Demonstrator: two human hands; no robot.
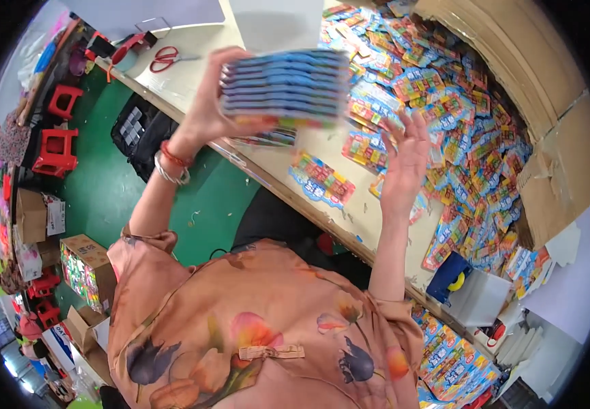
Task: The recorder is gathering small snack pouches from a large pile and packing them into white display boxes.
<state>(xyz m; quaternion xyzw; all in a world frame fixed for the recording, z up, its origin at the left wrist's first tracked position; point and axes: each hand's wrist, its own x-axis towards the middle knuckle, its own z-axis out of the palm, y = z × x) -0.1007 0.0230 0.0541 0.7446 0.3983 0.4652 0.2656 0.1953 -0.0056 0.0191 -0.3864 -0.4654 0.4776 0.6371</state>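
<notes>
My left hand (pixel 209 102), with a red band and a pale bangle at its wrist, is wrapped round the left end of a thick stack of carded packs (pixel 284 85). Blue layered edges of the stack face me; it is held up over the table and slightly blurred. Under it, partly hidden, lies another small pile of packs (pixel 274 138) at the table's edge. My right hand (pixel 405 153) is raised with fingers apart, holding nothing, close to the loose packs. A single colourful pack (pixel 322 180) lies flat on the table between my hands.
A large heap of loose packs (pixel 458 129) covers the table's right side, bordered by a torn cardboard box (pixel 547 88). Red-handled scissors (pixel 165 59) lie at the far left. A tape dispenser (pixel 453 281) sits at the near right. Red stools (pixel 56 151) stand on the green floor.
</notes>
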